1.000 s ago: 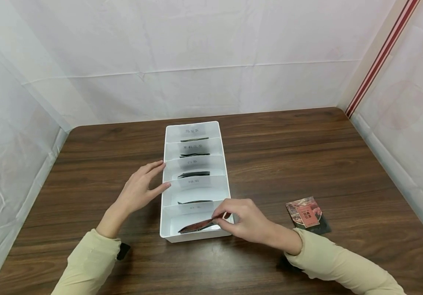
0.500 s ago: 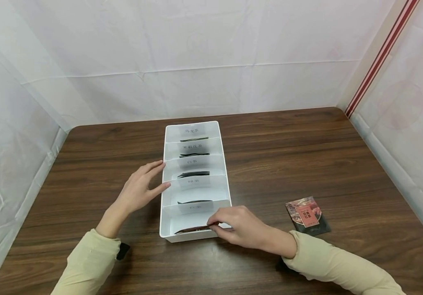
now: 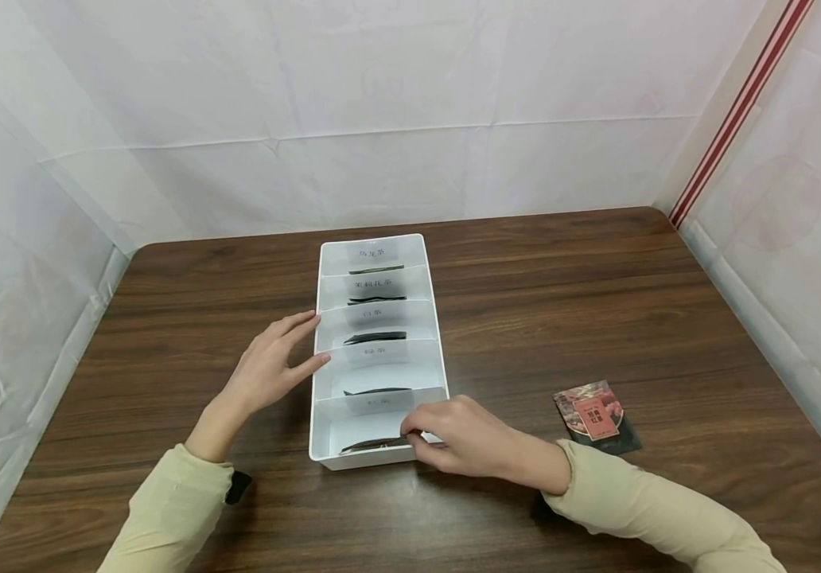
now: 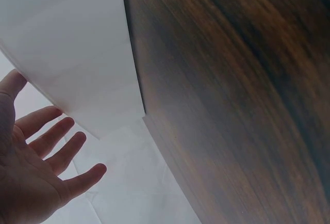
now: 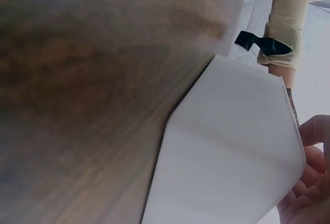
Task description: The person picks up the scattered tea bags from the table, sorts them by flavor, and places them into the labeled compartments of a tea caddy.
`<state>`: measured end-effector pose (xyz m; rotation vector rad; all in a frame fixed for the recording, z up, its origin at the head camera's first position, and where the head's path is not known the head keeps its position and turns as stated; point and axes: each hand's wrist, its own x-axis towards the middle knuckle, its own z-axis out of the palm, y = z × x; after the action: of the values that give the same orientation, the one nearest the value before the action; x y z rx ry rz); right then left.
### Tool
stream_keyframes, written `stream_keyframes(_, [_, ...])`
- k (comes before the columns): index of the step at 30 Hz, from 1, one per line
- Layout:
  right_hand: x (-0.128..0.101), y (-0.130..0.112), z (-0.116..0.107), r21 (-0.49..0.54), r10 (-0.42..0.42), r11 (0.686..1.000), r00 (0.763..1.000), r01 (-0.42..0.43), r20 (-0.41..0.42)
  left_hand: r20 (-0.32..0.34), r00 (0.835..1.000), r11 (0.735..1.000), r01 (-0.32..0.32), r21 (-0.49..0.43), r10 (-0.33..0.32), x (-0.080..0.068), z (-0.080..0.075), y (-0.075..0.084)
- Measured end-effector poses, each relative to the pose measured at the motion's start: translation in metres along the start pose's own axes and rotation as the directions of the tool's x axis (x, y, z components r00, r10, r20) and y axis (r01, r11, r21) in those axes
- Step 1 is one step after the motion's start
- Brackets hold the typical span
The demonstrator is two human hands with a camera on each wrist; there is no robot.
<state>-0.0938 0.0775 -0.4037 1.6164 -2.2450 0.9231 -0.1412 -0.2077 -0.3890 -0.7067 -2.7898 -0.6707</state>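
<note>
A white divided box (image 3: pixel 363 459) with handwritten labels stands on the wooden table. In its nearest compartment lies a flat tea packet (image 3: pixel 369 446), seen mostly edge-on. My right hand (image 3: pixel 462 438) pinches the packet's right end at the box's near right corner; in the right wrist view the fingers (image 5: pixel 312 131) curl over the rim. My left hand (image 3: pixel 265 368) is spread, with fingertips at the box's left rim; the left wrist view shows straight fingers along the white wall (image 4: pixel 77 48). Each farther compartment holds thin dark packets, such as this packet (image 3: pixel 376 337).
Another tea packet (image 3: pixel 598 418), with a pink label on a dark patterned front, lies flat on the table (image 3: pixel 525 318) to the right, by the right sleeve (image 3: pixel 640 493). White sheeting (image 3: pixel 382 175) hangs behind and at both sides.
My right hand has moved slightly left and lower, bringing the tea packet from a tilted position above the nearest compartment down into it. The left hand has stayed in place.
</note>
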Motion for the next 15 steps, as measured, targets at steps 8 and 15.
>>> stream_keyframes(8, [0.0000, 0.0011, -0.0021, 0.026, 0.002, 1.000, 0.999, -0.003, 0.041, -0.001, 1.000, 1.000, -0.001, 0.001, 0.001, -0.0001, 0.0002, -0.0006])
stream_keyframes(15, [0.0005, 0.0013, -0.0057, 0.043, 0.007, 0.999, 1.000, -0.007, -0.003, 0.002, 1.000, 1.000, 0.003, 0.000, -0.003, -0.0001, -0.0003, 0.0000])
